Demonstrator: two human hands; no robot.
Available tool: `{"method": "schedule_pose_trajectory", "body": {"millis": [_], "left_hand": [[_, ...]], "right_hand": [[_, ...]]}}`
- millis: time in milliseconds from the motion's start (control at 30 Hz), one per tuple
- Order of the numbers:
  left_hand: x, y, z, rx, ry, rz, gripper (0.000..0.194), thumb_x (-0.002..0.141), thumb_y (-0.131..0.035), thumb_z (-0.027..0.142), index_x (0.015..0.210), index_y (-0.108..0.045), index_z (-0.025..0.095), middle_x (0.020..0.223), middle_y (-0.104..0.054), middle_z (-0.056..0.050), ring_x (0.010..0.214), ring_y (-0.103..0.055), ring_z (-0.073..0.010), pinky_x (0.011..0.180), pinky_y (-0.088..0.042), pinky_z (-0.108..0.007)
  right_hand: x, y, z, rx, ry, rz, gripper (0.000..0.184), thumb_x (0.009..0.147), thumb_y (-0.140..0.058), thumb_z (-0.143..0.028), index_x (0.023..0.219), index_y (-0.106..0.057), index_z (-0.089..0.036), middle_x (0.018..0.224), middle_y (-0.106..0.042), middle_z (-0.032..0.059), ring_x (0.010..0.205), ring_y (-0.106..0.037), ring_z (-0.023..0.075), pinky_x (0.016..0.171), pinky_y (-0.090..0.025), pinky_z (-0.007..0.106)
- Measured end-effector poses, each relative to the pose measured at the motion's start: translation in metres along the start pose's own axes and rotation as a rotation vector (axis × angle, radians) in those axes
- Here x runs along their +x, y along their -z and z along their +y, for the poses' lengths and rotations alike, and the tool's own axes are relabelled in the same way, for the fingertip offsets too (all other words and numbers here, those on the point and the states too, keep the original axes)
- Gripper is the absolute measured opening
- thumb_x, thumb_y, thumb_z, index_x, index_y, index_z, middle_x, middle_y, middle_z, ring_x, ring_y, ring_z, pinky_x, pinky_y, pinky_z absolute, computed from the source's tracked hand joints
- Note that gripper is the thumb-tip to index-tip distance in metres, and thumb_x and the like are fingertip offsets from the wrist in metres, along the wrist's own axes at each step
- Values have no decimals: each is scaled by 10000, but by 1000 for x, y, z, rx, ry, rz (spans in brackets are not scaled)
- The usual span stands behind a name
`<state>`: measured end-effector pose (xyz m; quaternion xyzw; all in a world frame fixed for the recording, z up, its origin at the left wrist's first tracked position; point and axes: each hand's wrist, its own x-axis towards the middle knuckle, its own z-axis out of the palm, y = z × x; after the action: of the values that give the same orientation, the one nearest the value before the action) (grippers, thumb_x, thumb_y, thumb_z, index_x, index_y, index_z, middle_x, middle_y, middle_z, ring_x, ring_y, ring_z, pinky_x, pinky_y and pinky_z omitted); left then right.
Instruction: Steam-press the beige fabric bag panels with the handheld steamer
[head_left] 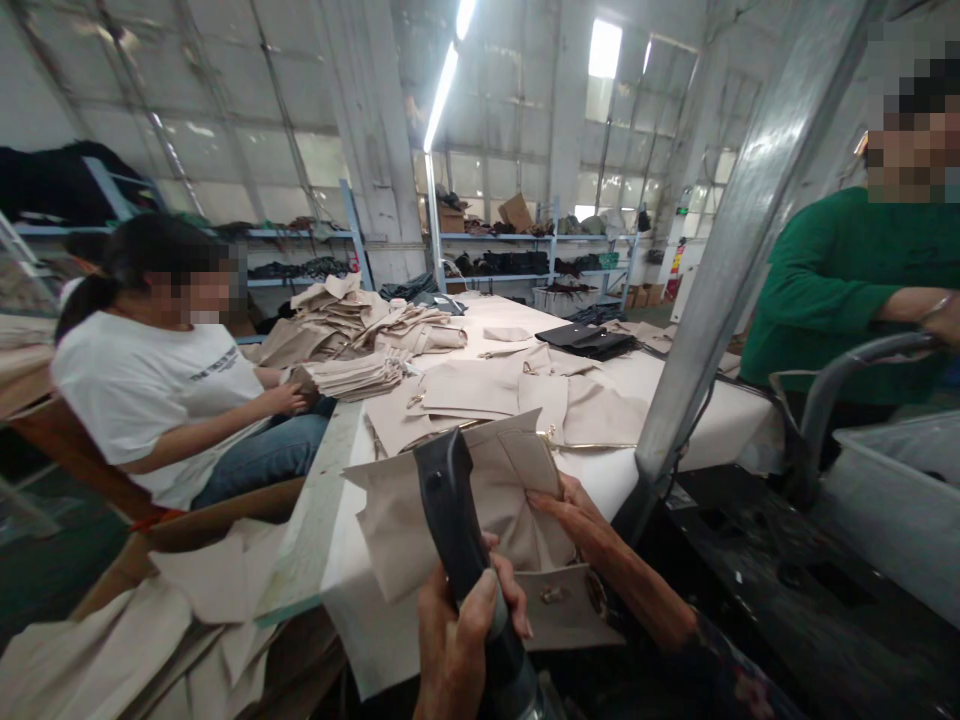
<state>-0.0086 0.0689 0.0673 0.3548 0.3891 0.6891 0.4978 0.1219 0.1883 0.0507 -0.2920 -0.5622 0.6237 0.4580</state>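
My left hand (465,625) is closed around the grip of a black hand tool (450,500), which has a long curved head and stands tilted upward. It could be a heat gun, but I cannot tell for sure. My right hand (566,510) pinches the edge of a beige leather bag piece (517,500), which is folded and creased behind the tool. Below that, a beige flap with a small metal fitting (555,594) hangs near the table edge. Whether the tool touches the leather is not clear.
More beige bag pieces (480,388) and a black folded piece (585,338) lie on the white table (697,430). A metal post (709,270) rises at its right. Beige pieces fill a box (127,640) at lower left. Co-workers sit left (157,390) and stand right (840,270).
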Motion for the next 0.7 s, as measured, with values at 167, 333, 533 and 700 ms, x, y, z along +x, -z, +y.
{"method": "schedule_pose_trajectory", "body": {"millis": [167, 333, 533, 700], "left_hand": [[-5, 9, 10, 33, -47, 40, 397, 749, -653, 472, 983, -517, 182, 627, -558, 33, 449, -538, -130, 460, -447, -258], [-14, 5, -2, -18, 66, -47, 414, 740, -672, 488, 965, -527, 173, 614, -558, 30, 427, -524, -114, 440, -434, -237], [-18, 0, -31, -8, 171, -146, 437, 752, -647, 512, 966, -532, 150, 594, -546, 22, 407, -497, -109, 428, -426, -237], [-7, 1, -20, 27, 86, -109, 400, 763, -633, 486, 953, -547, 145, 588, -557, 15, 428, -504, -113, 442, -419, -233]], "right_hand": [[-1, 11, 10, 79, -50, 23, 433, 714, -735, -336, 1083, -658, -124, 918, -712, 90, 759, -655, 233, 706, -516, 339], [-4, 8, 9, 75, -83, 24, 451, 692, -752, -354, 1066, -661, -121, 927, -711, 91, 765, -659, 231, 683, -515, 320], [-11, -1, -4, -11, -73, -46, 331, 769, -699, -338, 1027, -647, -136, 829, -673, 49, 674, -609, 191, 624, -483, 284], [-22, -1, -1, -96, -17, -115, 303, 803, -684, -336, 1030, -650, -138, 870, -649, 44, 790, -594, 207, 686, -482, 278]]}}
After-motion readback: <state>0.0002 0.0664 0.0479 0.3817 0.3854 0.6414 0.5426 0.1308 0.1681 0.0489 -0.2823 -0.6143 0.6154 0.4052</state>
